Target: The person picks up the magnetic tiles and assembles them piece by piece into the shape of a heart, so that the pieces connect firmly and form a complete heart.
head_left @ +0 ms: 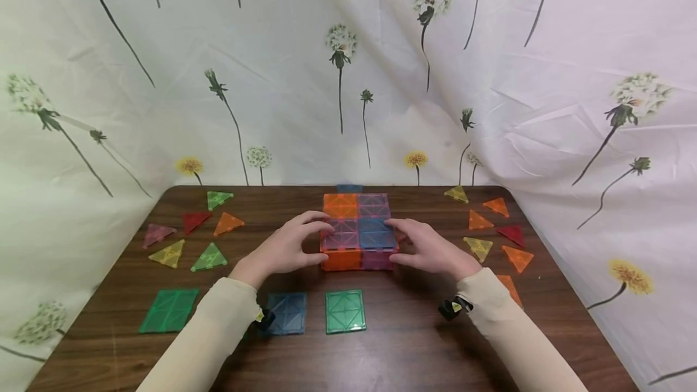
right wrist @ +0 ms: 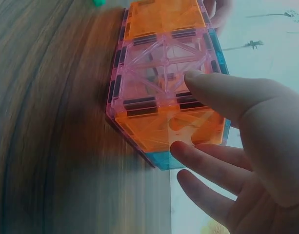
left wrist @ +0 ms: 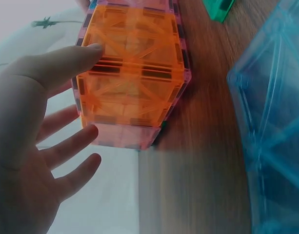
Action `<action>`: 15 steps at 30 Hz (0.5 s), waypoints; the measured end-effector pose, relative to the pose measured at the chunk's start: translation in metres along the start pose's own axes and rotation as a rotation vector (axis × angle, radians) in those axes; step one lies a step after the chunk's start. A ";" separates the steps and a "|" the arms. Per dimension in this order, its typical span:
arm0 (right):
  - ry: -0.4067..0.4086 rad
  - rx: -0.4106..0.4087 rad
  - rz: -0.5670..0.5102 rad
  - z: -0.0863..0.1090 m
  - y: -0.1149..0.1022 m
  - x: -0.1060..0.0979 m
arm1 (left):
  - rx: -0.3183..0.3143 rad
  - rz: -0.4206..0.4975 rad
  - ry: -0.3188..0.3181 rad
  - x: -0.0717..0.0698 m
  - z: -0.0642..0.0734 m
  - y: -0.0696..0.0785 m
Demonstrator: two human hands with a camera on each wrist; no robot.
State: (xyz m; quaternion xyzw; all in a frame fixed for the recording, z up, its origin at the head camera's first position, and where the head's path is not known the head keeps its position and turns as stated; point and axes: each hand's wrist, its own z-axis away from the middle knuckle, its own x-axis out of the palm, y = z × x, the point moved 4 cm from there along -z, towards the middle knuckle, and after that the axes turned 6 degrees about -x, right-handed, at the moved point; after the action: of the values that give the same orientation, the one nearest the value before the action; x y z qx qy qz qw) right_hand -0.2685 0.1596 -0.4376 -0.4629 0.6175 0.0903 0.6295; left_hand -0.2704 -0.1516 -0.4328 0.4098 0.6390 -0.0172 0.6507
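Your left hand (head_left: 285, 248) and right hand (head_left: 427, 248) flank the box of translucent magnetic tiles (head_left: 359, 241) on the table (head_left: 403, 343), fingers spread and relaxed, unclenched, thumbs at its near face. A green square tile (head_left: 345, 311) lies nearer you.

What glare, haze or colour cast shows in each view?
Head: reflected light pales the tabletop at bottom centre and glints on the middle green tile; the floral cloth looks greenish at left, faintly pinkish at right. Left wrist: pale haze softens the tile box and left hand. Right wrist: similar haze, the tabletop darkening toward lower left.
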 end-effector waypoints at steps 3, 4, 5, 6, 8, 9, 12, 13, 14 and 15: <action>-0.008 -0.016 -0.019 -0.007 -0.006 0.005 | -0.025 -0.009 0.005 -0.008 0.007 -0.003; -0.012 -0.020 -0.028 -0.010 -0.008 0.007 | -0.034 -0.014 0.007 -0.011 0.010 -0.004; -0.018 -0.017 -0.038 -0.013 -0.010 0.008 | -0.045 -0.022 0.008 -0.014 0.012 -0.006; -0.027 -0.014 -0.041 -0.016 -0.012 0.010 | -0.056 -0.027 0.010 -0.017 0.015 -0.008; -0.043 -0.014 -0.050 -0.022 -0.017 0.013 | -0.077 -0.037 0.013 -0.022 0.020 -0.014; -0.053 -0.017 -0.051 -0.026 -0.019 0.015 | -0.086 -0.043 0.016 -0.024 0.023 -0.017; -0.078 -0.036 -0.063 -0.037 -0.026 0.019 | -0.108 -0.045 0.022 -0.031 0.031 -0.027; -0.085 -0.044 -0.065 -0.042 -0.028 0.021 | -0.116 -0.045 0.026 -0.033 0.033 -0.030; -0.093 -0.048 -0.062 -0.045 -0.029 0.022 | -0.121 -0.042 0.031 -0.035 0.035 -0.033; -0.100 -0.055 -0.051 -0.049 -0.030 0.024 | -0.120 -0.039 0.036 -0.038 0.038 -0.036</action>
State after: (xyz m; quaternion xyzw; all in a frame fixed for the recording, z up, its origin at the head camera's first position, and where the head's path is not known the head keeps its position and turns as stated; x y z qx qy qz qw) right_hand -0.2767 0.0974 -0.4346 -0.4907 0.5706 0.1141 0.6485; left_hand -0.2658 -0.2149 -0.4249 0.3575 0.6584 0.0159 0.6622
